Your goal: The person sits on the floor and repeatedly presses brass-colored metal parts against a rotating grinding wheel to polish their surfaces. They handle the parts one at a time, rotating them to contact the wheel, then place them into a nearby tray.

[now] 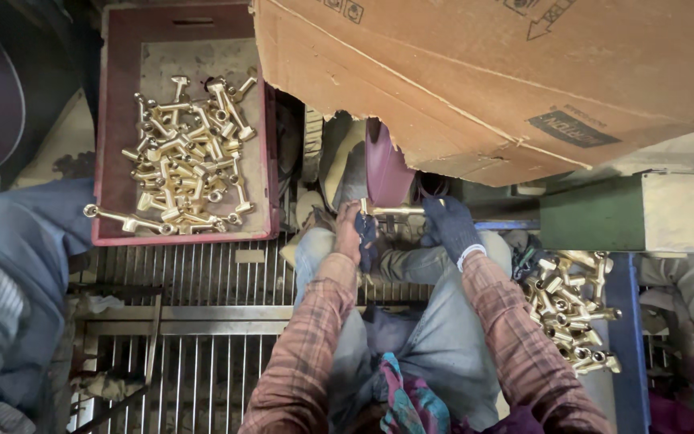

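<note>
One package in view: a large brown cardboard box (pixel 475 72), upper right of frame, just right of the red plastic crate (pixel 118 145) and overhanging it at the corner. Lower edge torn and ragged. Dark printed label (pixel 572 128), roughly rectangular, near the box's lower right edge. Small printed handling symbols (pixel 345 8) along its top edge, possibly arrows; partly cropped.

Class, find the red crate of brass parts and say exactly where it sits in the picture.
In the head view the red crate sits upper left on the metal grate, left of the person's hands and beside the cardboard box.
</note>
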